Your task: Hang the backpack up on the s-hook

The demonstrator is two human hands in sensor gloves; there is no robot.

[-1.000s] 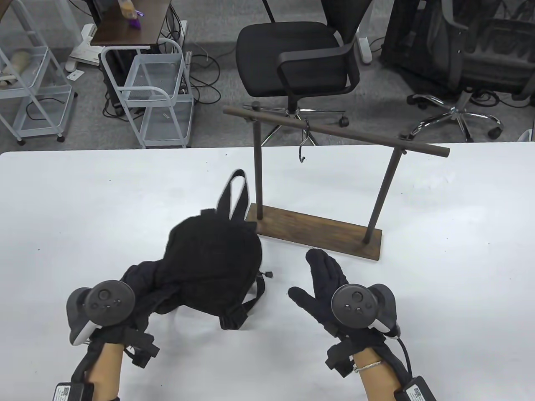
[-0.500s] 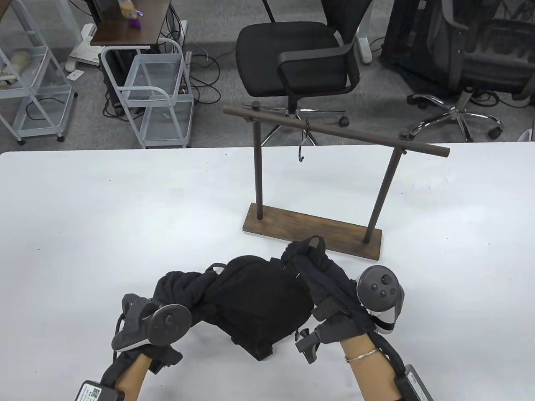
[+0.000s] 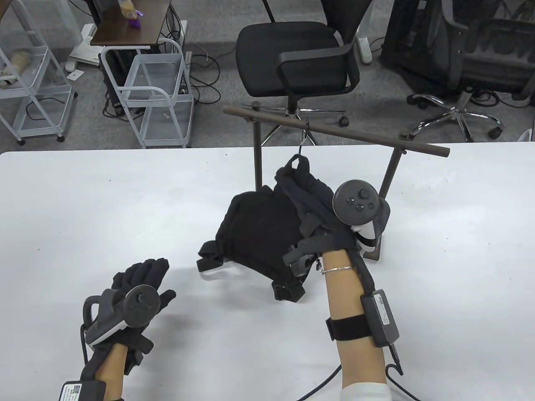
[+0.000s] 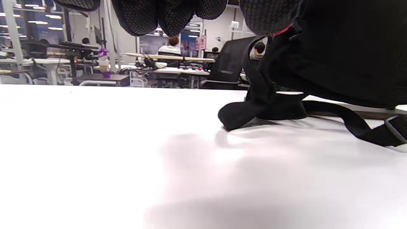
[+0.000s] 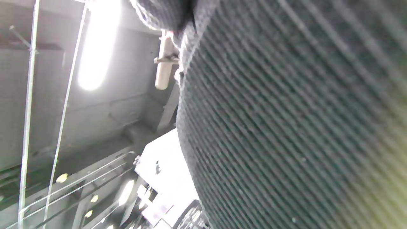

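Note:
The black backpack hangs lifted above the table; my right hand grips its top loop right at the lower end of the s-hook, which hangs from the wooden rail. I cannot tell whether the loop is over the hook. My left hand is open and empty above the table at the front left, apart from the bag. In the left wrist view the bag and its straps hang at the right, the straps touching the table. The right wrist view is filled by dark fabric.
The wooden rack's base sits behind my right forearm, its left post beside the bag. Beyond the white table's far edge stand an office chair and wire carts.
My right hand lifted the backpack by its top loop from the front of the table up to the s-hook. My left hand let go of the bag and drew back to the left, open.

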